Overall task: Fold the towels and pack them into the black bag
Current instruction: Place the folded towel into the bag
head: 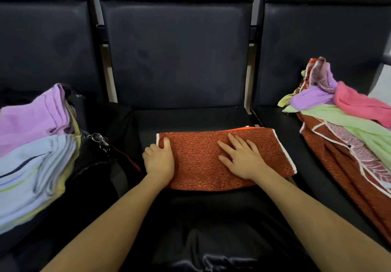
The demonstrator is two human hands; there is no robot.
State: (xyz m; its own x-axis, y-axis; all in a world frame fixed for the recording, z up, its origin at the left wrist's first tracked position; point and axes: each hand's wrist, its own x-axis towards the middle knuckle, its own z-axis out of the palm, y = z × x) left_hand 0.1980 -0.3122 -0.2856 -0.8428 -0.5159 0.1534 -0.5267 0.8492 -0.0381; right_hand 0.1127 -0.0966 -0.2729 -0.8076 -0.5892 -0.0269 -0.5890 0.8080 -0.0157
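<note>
Two hands work on the red towel (203,161) on the middle seat (190,119). Left hand (159,161) grips its edge; right hand (239,159) presses flat. Next, fold it smaller, I think.

row of dark padded seats (175,60), metal keyring (97,138)

**Colours and patterns on the black seats**

Rust-orange towel (203,159), nubbly weave, thin white trim at both short ends, at the front edge of the black middle seat (190,119). On the left seat, folded stack (36,144): lilac on top, pale blue below with navy, green and blue stripes, yellow edges between. Black bag (93,166) beside it. On the right seat, loose pile (342,115): pink, lilac, light green, rust-orange with white piping, a mauve leaf-patterned panel.
</note>
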